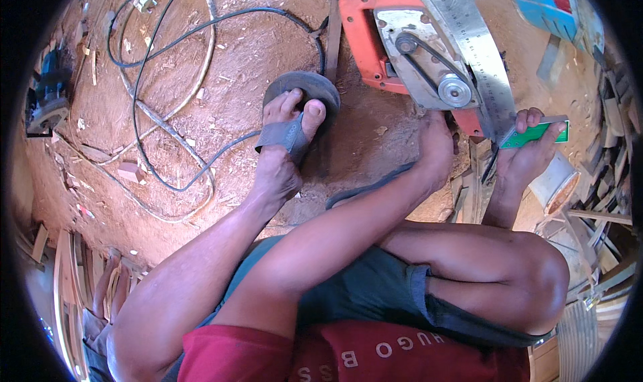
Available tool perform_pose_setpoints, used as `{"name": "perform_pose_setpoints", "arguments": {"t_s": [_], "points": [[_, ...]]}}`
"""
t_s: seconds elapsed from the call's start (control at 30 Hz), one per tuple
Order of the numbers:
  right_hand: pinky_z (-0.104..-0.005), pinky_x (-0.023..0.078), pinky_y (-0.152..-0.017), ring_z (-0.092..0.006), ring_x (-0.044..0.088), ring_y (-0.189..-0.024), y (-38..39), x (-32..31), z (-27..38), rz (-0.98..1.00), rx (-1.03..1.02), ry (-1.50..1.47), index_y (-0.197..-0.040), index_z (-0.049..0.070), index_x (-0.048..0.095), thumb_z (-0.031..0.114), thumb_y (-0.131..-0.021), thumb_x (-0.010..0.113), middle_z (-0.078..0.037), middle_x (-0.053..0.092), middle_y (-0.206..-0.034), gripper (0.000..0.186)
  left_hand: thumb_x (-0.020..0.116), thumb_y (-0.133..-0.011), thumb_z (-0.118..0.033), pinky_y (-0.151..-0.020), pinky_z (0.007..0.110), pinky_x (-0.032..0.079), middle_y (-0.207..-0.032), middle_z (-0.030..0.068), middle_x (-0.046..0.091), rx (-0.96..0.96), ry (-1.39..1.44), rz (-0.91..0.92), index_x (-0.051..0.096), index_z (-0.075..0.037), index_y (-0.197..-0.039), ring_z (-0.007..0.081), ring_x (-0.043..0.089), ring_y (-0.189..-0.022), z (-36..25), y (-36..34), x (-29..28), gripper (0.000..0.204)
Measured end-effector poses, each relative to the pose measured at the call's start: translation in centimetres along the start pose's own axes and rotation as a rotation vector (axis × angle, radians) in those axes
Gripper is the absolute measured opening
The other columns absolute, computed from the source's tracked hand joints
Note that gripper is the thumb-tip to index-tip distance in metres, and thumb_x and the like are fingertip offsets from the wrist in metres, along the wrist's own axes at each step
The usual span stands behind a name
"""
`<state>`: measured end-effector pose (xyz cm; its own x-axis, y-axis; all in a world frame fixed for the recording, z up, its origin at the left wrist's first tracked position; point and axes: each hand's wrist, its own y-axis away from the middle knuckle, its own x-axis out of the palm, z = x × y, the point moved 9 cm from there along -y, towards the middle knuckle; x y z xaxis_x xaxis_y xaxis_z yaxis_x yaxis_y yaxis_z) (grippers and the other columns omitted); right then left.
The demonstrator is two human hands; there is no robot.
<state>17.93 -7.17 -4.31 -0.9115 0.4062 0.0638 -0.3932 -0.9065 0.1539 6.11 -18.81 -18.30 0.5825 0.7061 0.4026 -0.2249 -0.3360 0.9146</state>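
Observation:
My right hand (529,144) grips a flat green block (536,134) with a pale edge, held at the lower end of a long steel plate (489,67) with scale markings. This plate lies along an orange power tool (362,40) whose side shows a black belt and two pulleys. My left hand (435,144) reaches to the tool's underside, just below the larger pulley; its fingertips are mostly hidden. My bare foot in a strapped sandal (281,134) rests left of the tool, over a dark disc-like shape.
Tangled cables (201,67) with a white plug (144,0) lie on dusty ground. A dark tool (50,87) is at far left, a blue-and-red object (549,7) at top right. Wood scraps (609,114) and a white bucket (556,181) are at right; another person's legs (110,288) show at lower left.

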Motion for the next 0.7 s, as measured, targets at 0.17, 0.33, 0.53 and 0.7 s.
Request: {"name": "perform_pose_setpoints", "arguments": {"t_s": [0.17, 0.33, 0.53, 0.7], "points": [[-0.0294, 0.043, -0.068, -0.0181, 0.049, -0.074, 0.0, 0.2, -0.2, 0.030, 0.004, -0.041, -0.104, 0.010, 0.044, 0.043, -0.108, 0.046, -0.008, 0.052, -0.083, 0.033, 0.028, -0.108, -0.054, -0.058, 0.032, 0.040, -0.080, 0.0004, 0.056, 0.022, -0.025, -0.008, 0.059, -0.012, -0.103, 0.0126, 0.049, -0.070, -0.1, -0.1, -0.2, 0.052], [-0.0306, 0.044, -0.064, -0.0200, 0.051, -0.069, 0.1, 0.1, -0.3, 0.001, 0.007, -0.057, -0.103, 0.010, 0.046, 0.043, -0.107, 0.048, -0.010, 0.054, -0.079, 0.034, 0.032, -0.106, -0.050, -0.061, 0.033, 0.041, -0.084, 0.0026, 0.056, 0.043, -0.059, -0.016, 0.058, -0.011, -0.105, 0.0142, 0.050, -0.073, 0.0, -0.1, -0.8, 0.047], [-0.0324, 0.046, -0.060, -0.0214, 0.054, -0.067, 0.2, 0.0, -0.1, -0.041, 0.008, -0.092, -0.101, 0.011, 0.046, 0.039, -0.108, 0.048, -0.012, 0.058, -0.079, 0.028, 0.045, -0.101, -0.040, -0.069, 0.037, 0.043, -0.094, 0.0078, 0.055, 0.117, -0.125, -0.082, 0.056, -0.008, -0.109, 0.0187, 0.052, -0.082, -0.9, 0.3, -2.3, 0.036], [-0.0336, 0.049, -0.060, -0.0222, 0.058, -0.066, 0.3, 0.9, -0.1, 0.013, 0.012, -0.150, -0.100, 0.012, 0.045, 0.035, -0.109, 0.046, -0.012, 0.060, -0.077, 0.024, 0.055, -0.096, -0.033, -0.076, 0.039, 0.045, -0.102, 0.0121, 0.054, 0.407, -0.379, -0.329, 0.055, -0.006, -0.113, 0.0226, 0.053, -0.090, -3.4, 2.0, -4.2, 0.032]]}}
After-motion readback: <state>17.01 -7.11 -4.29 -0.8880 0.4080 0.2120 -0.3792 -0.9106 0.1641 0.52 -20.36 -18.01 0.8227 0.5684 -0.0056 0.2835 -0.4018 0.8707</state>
